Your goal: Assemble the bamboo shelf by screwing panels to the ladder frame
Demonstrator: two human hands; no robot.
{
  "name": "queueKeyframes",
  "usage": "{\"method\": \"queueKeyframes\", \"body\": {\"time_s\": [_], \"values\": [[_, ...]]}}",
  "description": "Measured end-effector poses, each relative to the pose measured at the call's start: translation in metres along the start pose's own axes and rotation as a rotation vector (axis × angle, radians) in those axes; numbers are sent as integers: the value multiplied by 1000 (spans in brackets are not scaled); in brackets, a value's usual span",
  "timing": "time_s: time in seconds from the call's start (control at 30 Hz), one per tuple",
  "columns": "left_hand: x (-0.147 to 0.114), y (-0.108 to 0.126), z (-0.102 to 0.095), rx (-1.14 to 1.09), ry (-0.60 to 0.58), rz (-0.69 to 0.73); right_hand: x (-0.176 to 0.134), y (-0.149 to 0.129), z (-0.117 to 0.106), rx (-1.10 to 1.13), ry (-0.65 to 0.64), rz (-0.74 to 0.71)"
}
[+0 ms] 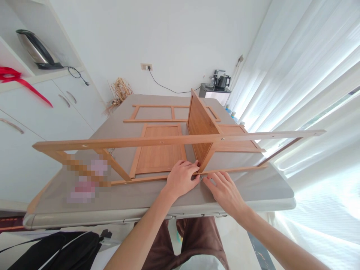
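Observation:
A ladder-like wooden frame [135, 142] stands on its long edge across the near side of the table. An upright wooden panel [198, 123] meets it near the middle, at right angles. My left hand [182, 179] is closed round the lower rail where the panel's bottom corner meets it. Just to its right, my right hand [225, 190] has its thumb and forefinger pinched at the same joint. A tiny metallic glint shows by these fingertips, too small to name. Behind the frame, another wooden panel [159, 148] lies flat.
The grey-covered table [135, 198] carries a second flat frame [153, 120] at the back and another panel [236, 138] at right. A blurred patch hides something at the left end. A kettle [36, 48] stands on the left shelf; curtains [309, 82] hang at right.

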State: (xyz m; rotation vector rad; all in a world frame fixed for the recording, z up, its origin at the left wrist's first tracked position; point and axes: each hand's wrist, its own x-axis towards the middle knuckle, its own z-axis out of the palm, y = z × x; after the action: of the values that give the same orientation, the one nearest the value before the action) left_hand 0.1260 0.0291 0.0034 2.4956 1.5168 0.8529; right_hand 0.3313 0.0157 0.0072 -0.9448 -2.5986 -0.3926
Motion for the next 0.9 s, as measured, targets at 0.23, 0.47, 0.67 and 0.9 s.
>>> {"method": "queueKeyframes", "body": {"time_s": [0.23,0.47,0.67,0.9], "values": [[0,0,0,7,-3,5,-1,1,2,69,19,40],[0,0,1,-11,14,-7,-1,2,5,230,46,150],[0,0,1,-18,15,-9,-3,1,7,209,71,116],[0,0,0,-25,18,-7,-5,-1,0,136,30,28]]}}
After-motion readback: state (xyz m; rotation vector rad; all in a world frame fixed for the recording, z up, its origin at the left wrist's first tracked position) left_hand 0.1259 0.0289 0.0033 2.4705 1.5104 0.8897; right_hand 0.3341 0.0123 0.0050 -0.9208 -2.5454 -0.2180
